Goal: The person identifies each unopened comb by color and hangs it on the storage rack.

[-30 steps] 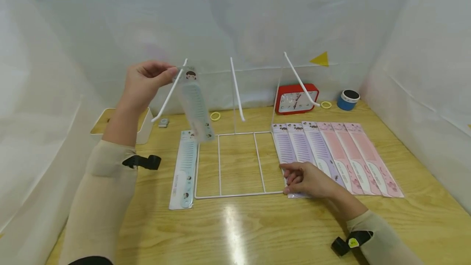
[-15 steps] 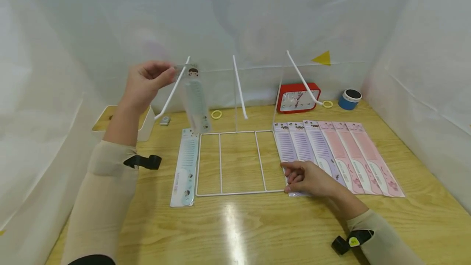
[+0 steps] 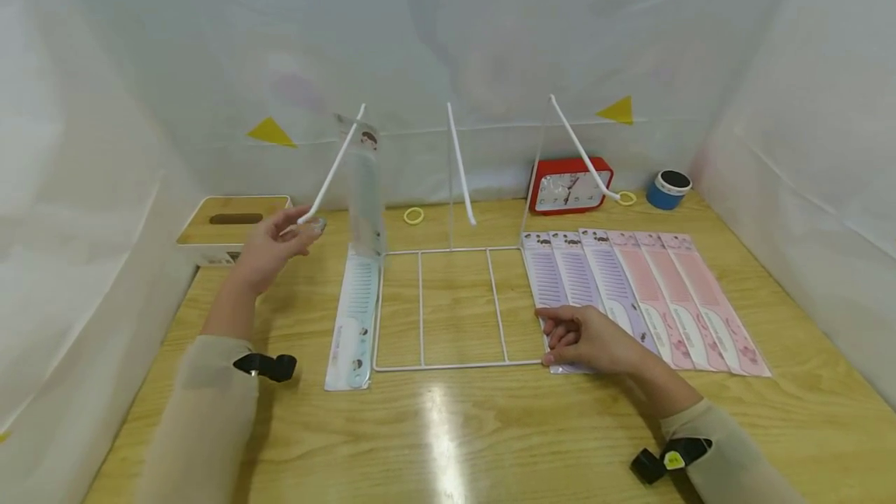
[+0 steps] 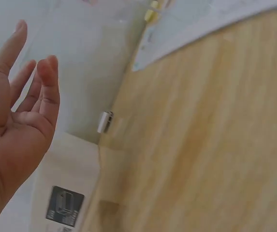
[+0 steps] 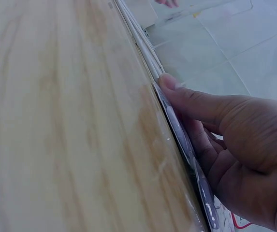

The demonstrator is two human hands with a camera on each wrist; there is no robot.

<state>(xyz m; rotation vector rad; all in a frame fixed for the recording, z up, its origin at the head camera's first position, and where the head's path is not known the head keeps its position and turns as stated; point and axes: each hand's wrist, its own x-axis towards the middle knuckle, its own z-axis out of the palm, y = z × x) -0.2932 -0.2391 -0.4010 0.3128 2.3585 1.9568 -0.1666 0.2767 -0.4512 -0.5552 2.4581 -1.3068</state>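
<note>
Left hand [image 3: 273, 243] sits at centre left of the head view, fingers spread and relaxed, holding nothing, beside the tip of the rack's left peg [image 3: 332, 166]. A packaged blue comb [image 3: 365, 185] hangs on that peg, upper centre-left. Right hand [image 3: 584, 341], lower centre-right, rests with fingers curled on the edge of a purple comb pack [image 3: 549, 294] lying on the table [image 3: 448, 442].
</note>
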